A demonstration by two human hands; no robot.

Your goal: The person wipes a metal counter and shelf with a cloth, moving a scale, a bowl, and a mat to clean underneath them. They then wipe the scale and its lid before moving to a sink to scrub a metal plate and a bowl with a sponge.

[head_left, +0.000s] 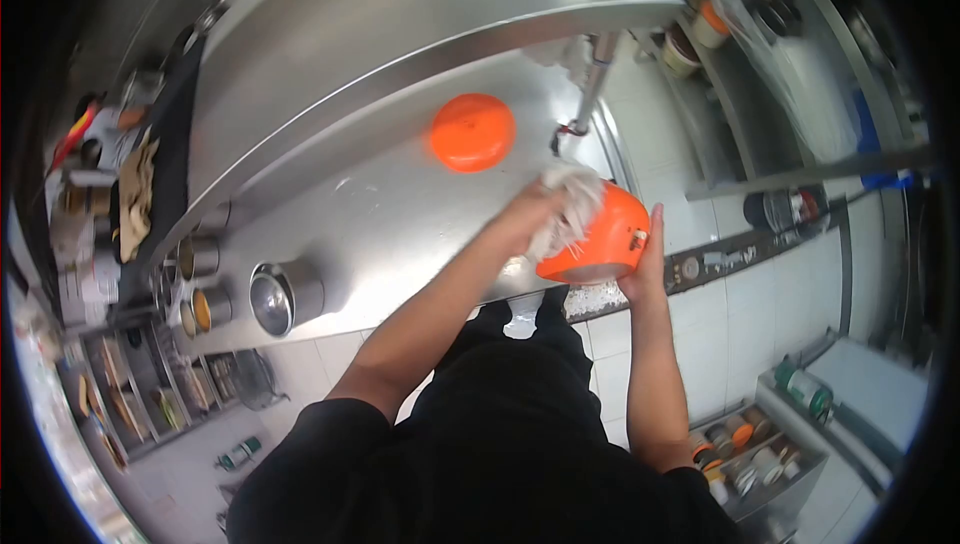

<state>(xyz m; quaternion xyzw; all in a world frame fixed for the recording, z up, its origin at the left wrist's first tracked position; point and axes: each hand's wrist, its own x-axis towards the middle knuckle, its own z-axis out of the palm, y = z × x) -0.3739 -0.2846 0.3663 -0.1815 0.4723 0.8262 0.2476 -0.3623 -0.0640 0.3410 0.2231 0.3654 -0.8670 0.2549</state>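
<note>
An orange bowl (612, 234) is held tilted over the front edge of the steel counter (400, 214). My right hand (648, 262) grips it from the right side, fingers along the outer wall. Bunched in my left hand (530, 219) is a white cloth (575, 206), pressed against the bowl's left side. The cloth hides part of the left fingers and of the bowl. A second orange bowl (472, 133) sits farther back on the counter, apart from both hands.
A steel shelf (440, 39) runs above the counter's back, with a metal post (598, 84) near its right end. Metal pots (287, 296) stand at the counter's left. Racks (740, 114) are at the right, and a container drawer (750, 454) is low right.
</note>
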